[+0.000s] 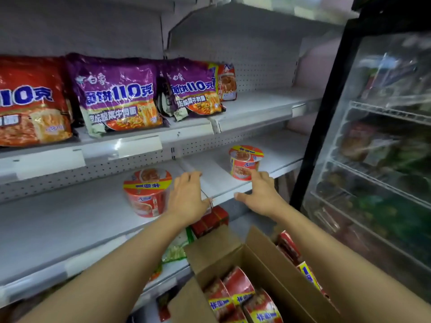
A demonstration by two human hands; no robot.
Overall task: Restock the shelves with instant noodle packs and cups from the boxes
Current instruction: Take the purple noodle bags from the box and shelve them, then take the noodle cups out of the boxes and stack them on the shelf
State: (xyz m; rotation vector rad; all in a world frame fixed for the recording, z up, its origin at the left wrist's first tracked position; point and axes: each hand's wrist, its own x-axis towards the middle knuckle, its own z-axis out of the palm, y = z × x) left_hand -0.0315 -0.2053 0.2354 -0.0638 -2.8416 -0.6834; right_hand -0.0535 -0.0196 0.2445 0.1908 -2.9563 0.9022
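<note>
Two red noodle cups stand on the middle shelf [70,220]. The left cup [145,192] sits just left of my left hand [186,197], whose relaxed fingers hover beside it and hold nothing. The right cup [245,163] stands further back, with the fingertips of my right hand [258,192] at its base; that hand is spread flat and grips nothing. A cardboard box [263,259] at the bottom holds several more red cups [238,287]. On the upper shelf lie purple noodle packs [119,94] and a red pack [30,101].
A glass-door cooler [377,136] with a black frame stands close on the right, wire racks inside. The right part of the upper shelf [263,106] is bare. Below the middle shelf, red cartons [210,220] and a green packet [177,248] show on a lower shelf.
</note>
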